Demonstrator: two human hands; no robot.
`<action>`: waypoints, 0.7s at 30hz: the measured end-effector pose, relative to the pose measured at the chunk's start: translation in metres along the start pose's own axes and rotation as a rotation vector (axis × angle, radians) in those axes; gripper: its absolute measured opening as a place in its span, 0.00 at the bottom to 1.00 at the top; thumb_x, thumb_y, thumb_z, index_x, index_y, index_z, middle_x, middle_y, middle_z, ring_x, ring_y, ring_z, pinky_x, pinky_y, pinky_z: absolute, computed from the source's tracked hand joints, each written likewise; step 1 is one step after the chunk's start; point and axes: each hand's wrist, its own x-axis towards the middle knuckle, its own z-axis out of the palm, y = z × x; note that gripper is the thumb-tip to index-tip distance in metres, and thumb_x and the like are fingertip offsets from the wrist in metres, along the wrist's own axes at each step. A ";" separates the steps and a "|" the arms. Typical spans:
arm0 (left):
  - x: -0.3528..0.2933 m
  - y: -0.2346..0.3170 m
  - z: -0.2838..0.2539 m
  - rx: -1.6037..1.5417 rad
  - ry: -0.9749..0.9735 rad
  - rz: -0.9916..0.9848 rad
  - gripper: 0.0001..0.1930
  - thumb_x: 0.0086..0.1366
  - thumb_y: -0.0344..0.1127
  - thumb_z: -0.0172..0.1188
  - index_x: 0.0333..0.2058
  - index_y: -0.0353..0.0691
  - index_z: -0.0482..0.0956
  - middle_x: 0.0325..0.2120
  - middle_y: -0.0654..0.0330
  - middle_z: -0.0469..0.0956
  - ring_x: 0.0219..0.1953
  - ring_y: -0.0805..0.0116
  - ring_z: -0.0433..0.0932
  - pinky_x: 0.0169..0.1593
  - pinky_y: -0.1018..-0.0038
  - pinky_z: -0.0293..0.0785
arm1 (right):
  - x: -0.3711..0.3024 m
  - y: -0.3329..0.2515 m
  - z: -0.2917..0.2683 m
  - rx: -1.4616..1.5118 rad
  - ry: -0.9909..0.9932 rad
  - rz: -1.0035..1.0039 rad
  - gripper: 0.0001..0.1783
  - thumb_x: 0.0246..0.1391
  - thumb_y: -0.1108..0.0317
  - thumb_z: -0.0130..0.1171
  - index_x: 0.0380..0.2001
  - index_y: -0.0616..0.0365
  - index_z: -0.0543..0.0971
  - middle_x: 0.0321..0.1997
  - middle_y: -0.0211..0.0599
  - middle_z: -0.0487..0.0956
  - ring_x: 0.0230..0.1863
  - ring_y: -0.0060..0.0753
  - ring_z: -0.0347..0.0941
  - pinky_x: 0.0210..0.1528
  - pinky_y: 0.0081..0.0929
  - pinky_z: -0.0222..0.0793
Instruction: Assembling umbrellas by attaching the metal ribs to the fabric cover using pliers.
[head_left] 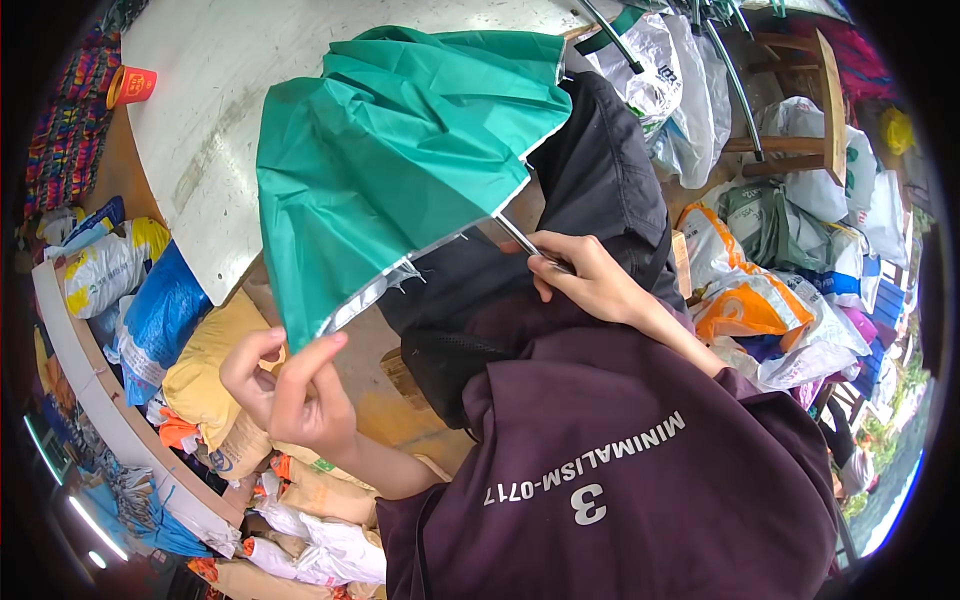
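Observation:
A green umbrella with a silvery underside lies half spread in front of me, its canopy loose and creased. My right hand is closed round its thin metal shaft, below the canopy's hem. Loose white threads hang from the near edge of the cloth. My left hand is raised beside the canopy's lower left corner, fingers bent and apart, with nothing visible between them. Whether a fingertip touches the cloth I cannot tell. The inside of the umbrella is mostly hidden by the fabric.
Under the canopy's far part is a white table, with an orange-red cup near its left edge. Stuffed sacks lie at the left. Plastic bags and a wooden stool stand at the right. Metal shafts jut in at the top right.

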 end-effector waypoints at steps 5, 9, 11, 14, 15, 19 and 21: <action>0.008 0.002 -0.005 0.077 -0.131 -0.071 0.15 0.47 0.24 0.70 0.36 0.41 0.86 0.40 0.57 0.74 0.40 0.62 0.72 0.40 0.71 0.67 | 0.001 0.008 0.003 0.068 -0.013 0.008 0.16 0.67 0.69 0.47 0.53 0.62 0.75 0.21 0.26 0.71 0.26 0.15 0.66 0.33 0.20 0.63; 0.006 0.000 -0.011 0.062 -0.198 -0.089 0.16 0.46 0.26 0.72 0.38 0.38 0.85 0.39 0.56 0.75 0.40 0.60 0.74 0.43 0.69 0.70 | 0.002 0.015 0.006 0.114 -0.033 -0.012 0.15 0.67 0.70 0.48 0.53 0.62 0.75 0.23 0.26 0.71 0.28 0.15 0.67 0.34 0.20 0.63; 0.006 0.002 -0.013 0.065 -0.221 -0.103 0.17 0.47 0.26 0.72 0.39 0.37 0.84 0.38 0.56 0.76 0.40 0.59 0.74 0.44 0.68 0.71 | 0.002 0.014 0.008 0.107 -0.034 -0.016 0.15 0.66 0.70 0.48 0.53 0.62 0.75 0.23 0.26 0.72 0.28 0.15 0.67 0.35 0.20 0.63; 0.006 0.006 -0.012 -0.029 -0.248 -0.087 0.22 0.43 0.27 0.74 0.41 0.35 0.84 0.36 0.56 0.76 0.39 0.59 0.75 0.44 0.67 0.71 | 0.005 0.013 0.009 0.090 -0.041 -0.027 0.15 0.65 0.70 0.49 0.53 0.63 0.75 0.24 0.26 0.72 0.29 0.15 0.67 0.35 0.20 0.64; 0.007 0.008 -0.011 -0.018 -0.252 -0.089 0.22 0.43 0.27 0.74 0.41 0.35 0.84 0.36 0.56 0.76 0.39 0.59 0.75 0.44 0.67 0.71 | 0.004 0.014 0.008 0.081 -0.034 -0.007 0.16 0.65 0.71 0.49 0.53 0.63 0.75 0.24 0.26 0.72 0.29 0.16 0.67 0.35 0.21 0.64; 0.008 0.013 -0.003 -0.185 -0.322 -0.135 0.24 0.40 0.25 0.74 0.42 0.34 0.84 0.36 0.56 0.76 0.39 0.59 0.75 0.44 0.68 0.72 | 0.004 0.021 0.008 0.073 -0.014 0.025 0.15 0.64 0.72 0.50 0.52 0.63 0.75 0.28 0.30 0.73 0.30 0.17 0.68 0.36 0.22 0.66; 0.003 0.010 -0.002 -0.176 -0.310 -0.136 0.25 0.37 0.24 0.75 0.41 0.34 0.84 0.36 0.57 0.76 0.39 0.60 0.75 0.43 0.69 0.72 | 0.005 0.023 0.009 0.075 0.019 0.017 0.14 0.61 0.73 0.53 0.50 0.63 0.75 0.31 0.33 0.74 0.31 0.20 0.69 0.36 0.23 0.67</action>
